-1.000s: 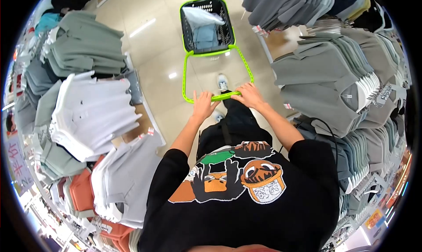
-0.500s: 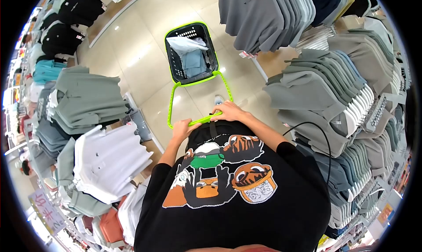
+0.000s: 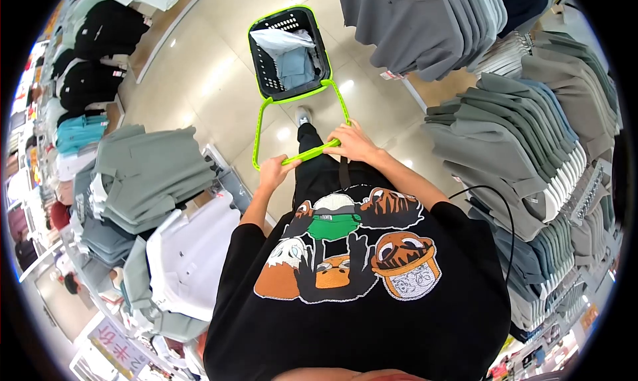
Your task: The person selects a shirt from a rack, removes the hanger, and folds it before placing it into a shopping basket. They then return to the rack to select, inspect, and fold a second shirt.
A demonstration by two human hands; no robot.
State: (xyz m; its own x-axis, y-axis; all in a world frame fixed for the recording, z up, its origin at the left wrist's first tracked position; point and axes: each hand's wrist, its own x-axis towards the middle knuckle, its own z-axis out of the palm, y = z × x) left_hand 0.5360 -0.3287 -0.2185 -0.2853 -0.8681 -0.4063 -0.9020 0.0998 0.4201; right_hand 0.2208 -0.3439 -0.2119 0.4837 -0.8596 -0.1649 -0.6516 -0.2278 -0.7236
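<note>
Both my hands grip the lime-green pull handle (image 3: pixel 260 125) of a black rolling shopping basket (image 3: pixel 260 68) with a green rim. My left hand (image 3: pixel 272 171) is closed on the left end of the handle bar. My right hand (image 3: pixel 353 143) is closed on its right end. The basket stands ahead of me on the glossy beige floor and holds a light blue folded garment (image 3: pixel 296 65) and a clear plastic bag (image 3: pixel 279 38). My black trouser leg and a white shoe (image 3: pixel 303 117) show between the handle's side bars.
Racks of hanging grey and green polo shirts (image 3: pixel 525 141) line the right side. On the left hang sage-green shirts (image 3: pixel 149 171), white shirts (image 3: pixel 189 248), black ones (image 3: pixel 100 42). A sale sign (image 3: pixel 119 354) stands at lower left. The aisle floor (image 3: pixel 199 95) runs ahead between the racks.
I have stepped forward along the aisle with the basket rolling ahead; the racks slid past and my view turned slightly. Both hands stayed closed on the handle.
</note>
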